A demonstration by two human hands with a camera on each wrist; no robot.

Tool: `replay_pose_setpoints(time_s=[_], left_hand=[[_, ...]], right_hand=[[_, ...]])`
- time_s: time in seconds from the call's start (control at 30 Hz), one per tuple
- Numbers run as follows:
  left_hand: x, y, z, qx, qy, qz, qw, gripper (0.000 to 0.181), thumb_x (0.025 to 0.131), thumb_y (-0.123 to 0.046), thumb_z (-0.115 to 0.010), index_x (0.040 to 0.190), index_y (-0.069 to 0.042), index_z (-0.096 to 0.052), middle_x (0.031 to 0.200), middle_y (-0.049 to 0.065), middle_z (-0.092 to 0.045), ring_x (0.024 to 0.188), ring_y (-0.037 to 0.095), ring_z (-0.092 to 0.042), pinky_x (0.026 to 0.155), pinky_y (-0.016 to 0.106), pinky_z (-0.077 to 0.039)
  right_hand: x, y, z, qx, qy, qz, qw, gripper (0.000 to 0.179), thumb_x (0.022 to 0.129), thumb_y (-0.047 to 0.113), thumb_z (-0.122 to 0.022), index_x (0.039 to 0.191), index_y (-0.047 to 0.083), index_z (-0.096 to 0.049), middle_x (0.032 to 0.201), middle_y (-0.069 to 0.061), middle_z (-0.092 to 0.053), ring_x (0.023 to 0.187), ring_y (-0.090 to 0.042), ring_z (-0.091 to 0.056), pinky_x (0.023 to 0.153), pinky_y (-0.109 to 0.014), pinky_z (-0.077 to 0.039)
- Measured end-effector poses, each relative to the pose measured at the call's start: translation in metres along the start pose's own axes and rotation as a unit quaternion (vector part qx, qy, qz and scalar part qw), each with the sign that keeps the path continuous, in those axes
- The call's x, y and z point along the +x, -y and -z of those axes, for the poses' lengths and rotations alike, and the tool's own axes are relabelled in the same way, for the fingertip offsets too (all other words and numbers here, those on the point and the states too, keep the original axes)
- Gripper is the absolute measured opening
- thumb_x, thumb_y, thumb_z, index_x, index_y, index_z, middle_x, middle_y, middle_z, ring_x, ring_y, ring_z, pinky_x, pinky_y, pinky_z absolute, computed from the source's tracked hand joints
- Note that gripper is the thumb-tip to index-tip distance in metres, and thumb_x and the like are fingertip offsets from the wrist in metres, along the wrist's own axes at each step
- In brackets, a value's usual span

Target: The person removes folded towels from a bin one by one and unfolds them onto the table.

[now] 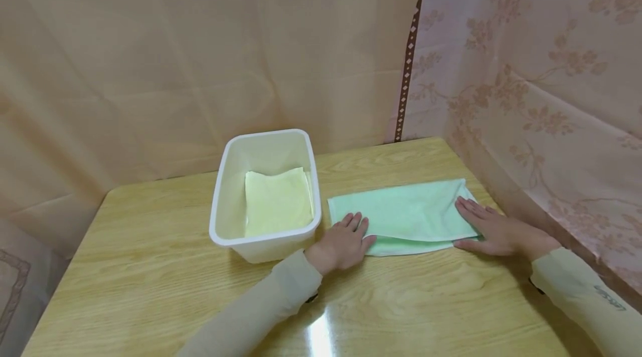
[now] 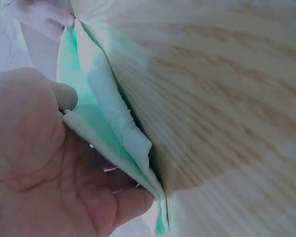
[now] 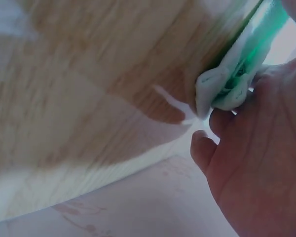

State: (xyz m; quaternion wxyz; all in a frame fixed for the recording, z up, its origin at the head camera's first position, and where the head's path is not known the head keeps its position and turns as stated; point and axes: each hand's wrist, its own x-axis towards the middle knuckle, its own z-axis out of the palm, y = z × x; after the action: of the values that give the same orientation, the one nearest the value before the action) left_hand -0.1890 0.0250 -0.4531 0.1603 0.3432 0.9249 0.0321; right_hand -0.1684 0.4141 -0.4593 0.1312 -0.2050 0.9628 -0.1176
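Observation:
A light green towel (image 1: 401,209), folded over into a long strip, lies on the wooden table. Its upper layer stops short of the lower one along the near side, where the layers gape. My left hand (image 1: 342,244) rests on the towel's near left corner with fingers spread, the thumb along the near edge. In the left wrist view, the open fold of the towel (image 2: 106,106) shows beside the palm. At the other end, my right hand (image 1: 494,230) lies on the right edge with its fingers extended. The right wrist view shows the rolled towel end (image 3: 227,84) against the fingers.
Left of the towel stands a white plastic bin (image 1: 215,223) with a folded pale yellow cloth (image 1: 278,201) inside. My left forearm passes close to its near corner. A beige curtain (image 1: 200,56) hangs behind the table (image 1: 150,268), and a floral pink curtain (image 1: 551,95) borders the right side.

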Motion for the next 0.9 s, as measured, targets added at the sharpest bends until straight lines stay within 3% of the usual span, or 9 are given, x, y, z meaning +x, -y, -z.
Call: replay_pose_setpoints(time_s=[0.23,0.5,0.73,0.8,0.9], left_hand=[[-0.005,-0.002,0.001,0.033,-0.008,-0.002,0.9994,0.062,0.111,-0.045,-0.026,0.161,-0.007,-0.026,0.167,0.012,-0.021,0.153,0.026,-0.018,0.121,0.037,-0.023],[-0.009,-0.005,-0.003,0.078,-0.022,-0.006,0.9967,0.063,0.11,-0.045,-0.031,0.161,-0.008,-0.027,0.167,0.01,-0.023,0.153,0.026,-0.021,0.119,0.039,-0.027],[-0.008,-0.004,-0.008,0.078,-0.022,0.002,0.9967,0.064,0.11,-0.048,-0.025,0.163,-0.01,-0.022,0.168,0.008,-0.019,0.154,0.023,-0.017,0.121,0.04,-0.023],[-0.007,-0.003,-0.008,0.069,-0.026,-0.001,0.9973,0.065,0.11,-0.049,-0.023,0.163,-0.011,-0.021,0.168,0.008,-0.019,0.154,0.023,-0.017,0.121,0.042,-0.023],[-0.007,-0.001,-0.007,0.055,-0.04,-0.003,0.9977,0.065,0.11,-0.049,-0.021,0.163,-0.011,-0.021,0.168,0.009,-0.02,0.154,0.024,-0.018,0.12,0.044,-0.024]], right_hand=[[-0.002,-0.008,-0.006,-0.026,-0.007,-0.001,0.9997,0.07,0.108,0.028,-0.047,0.16,-0.005,-0.012,0.163,-0.029,-0.017,0.153,-0.038,-0.011,0.119,-0.059,-0.016],[-0.007,-0.011,-0.01,-0.005,-0.018,0.004,0.9998,0.071,0.108,0.022,-0.046,0.161,-0.003,-0.005,0.164,-0.03,-0.013,0.153,-0.034,-0.003,0.122,-0.051,-0.003],[-0.01,-0.021,-0.02,-0.054,-0.083,0.047,0.994,0.07,0.107,0.025,-0.05,0.163,0.005,-0.012,0.166,-0.022,-0.015,0.153,-0.018,0.005,0.12,-0.033,0.01],[-0.01,-0.019,-0.018,-0.05,-0.084,0.049,0.994,0.068,0.108,0.03,-0.048,0.164,0.011,-0.015,0.167,-0.02,-0.015,0.154,-0.021,0.004,0.122,-0.04,0.007],[-0.008,-0.013,-0.011,-0.012,-0.074,0.047,0.9961,0.063,0.109,0.031,-0.048,0.164,0.018,-0.02,0.166,-0.021,-0.017,0.154,-0.035,-0.003,0.12,-0.06,-0.005]])
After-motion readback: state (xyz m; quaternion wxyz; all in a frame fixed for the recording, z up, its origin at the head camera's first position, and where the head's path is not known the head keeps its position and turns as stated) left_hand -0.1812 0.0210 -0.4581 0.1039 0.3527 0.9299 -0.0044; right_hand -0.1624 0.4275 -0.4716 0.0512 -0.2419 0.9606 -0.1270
